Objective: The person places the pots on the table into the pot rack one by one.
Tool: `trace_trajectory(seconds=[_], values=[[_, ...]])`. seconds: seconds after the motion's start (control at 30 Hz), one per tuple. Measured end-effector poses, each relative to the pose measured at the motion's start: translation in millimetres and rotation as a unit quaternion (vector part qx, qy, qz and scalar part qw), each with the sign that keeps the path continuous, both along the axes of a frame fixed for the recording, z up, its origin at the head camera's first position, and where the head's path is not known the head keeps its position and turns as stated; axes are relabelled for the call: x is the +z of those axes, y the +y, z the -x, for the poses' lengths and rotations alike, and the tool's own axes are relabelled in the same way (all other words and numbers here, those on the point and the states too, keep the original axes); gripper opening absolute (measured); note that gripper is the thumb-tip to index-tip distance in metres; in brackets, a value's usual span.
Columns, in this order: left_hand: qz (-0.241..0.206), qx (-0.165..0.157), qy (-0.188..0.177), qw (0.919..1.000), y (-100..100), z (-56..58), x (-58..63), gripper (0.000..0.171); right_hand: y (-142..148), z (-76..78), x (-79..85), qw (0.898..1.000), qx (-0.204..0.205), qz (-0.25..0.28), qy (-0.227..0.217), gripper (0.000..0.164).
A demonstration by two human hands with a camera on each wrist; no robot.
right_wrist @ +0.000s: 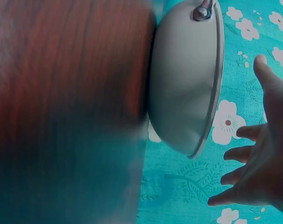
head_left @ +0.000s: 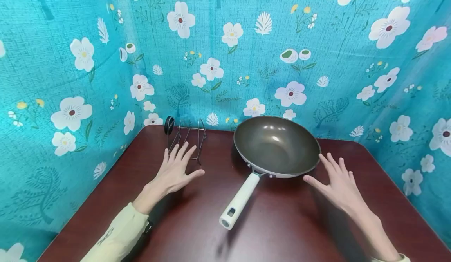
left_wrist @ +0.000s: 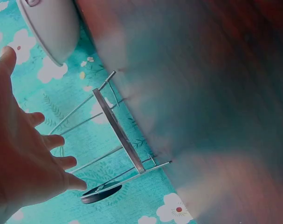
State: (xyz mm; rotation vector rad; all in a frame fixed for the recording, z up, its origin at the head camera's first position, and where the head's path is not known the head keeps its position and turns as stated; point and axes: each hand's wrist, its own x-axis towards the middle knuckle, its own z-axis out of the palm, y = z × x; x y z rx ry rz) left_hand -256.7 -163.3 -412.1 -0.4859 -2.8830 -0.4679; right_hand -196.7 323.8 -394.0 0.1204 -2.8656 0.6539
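Observation:
A wok (head_left: 278,144) with a dark inside, a pale outer wall and a white handle (head_left: 240,201) stands on the table, its handle pointing toward the front. Left of it is a wire rack (head_left: 200,140) with a round black knob (head_left: 169,125). My left hand (head_left: 176,172) hovers in front of the rack, fingers spread, holding nothing; in the left wrist view the rack's bars (left_wrist: 118,130) show beyond the fingertips. Near the wok's right rim my right hand (head_left: 340,187) is spread too, with nothing in it. Whether its fingertips touch the rim I cannot tell.
The dark red wooden table (head_left: 190,226) reaches back to a turquoise flowered curtain (head_left: 218,50), which hangs along the back and both sides. The wok's handle juts over the middle of the table, between both forearms.

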Motion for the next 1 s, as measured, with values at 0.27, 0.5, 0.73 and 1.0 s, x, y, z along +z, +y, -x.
trace_trajectory(seconds=[0.27, 0.5, 0.73, 1.0], values=[[-0.037, -0.009, -0.006, 0.9992, 7, -8.0, 4.2, 0.091, -11, -9.6, 2.9, 0.996, -0.02, 0.084, 0.009, 0.088], [-0.124, -0.031, -0.024, 0.9915, 20, -17.6, 8.5, 0.082, -23, -20.2, 3.1, 0.98, -0.056, 0.188, 0.038, 0.061], [-0.247, -0.052, -0.093, 0.9632, 35, -28.8, 10.5, 0.064, -35, -21.9, 1.5, 0.938, 0.012, 0.347, 0.013, 0.044], [-0.393, -0.088, -0.197, 0.894, 55, -43.8, 13.2, 0.042, -49, -19.2, -4.8, 0.757, 0.119, 0.633, -0.106, 0.021]])
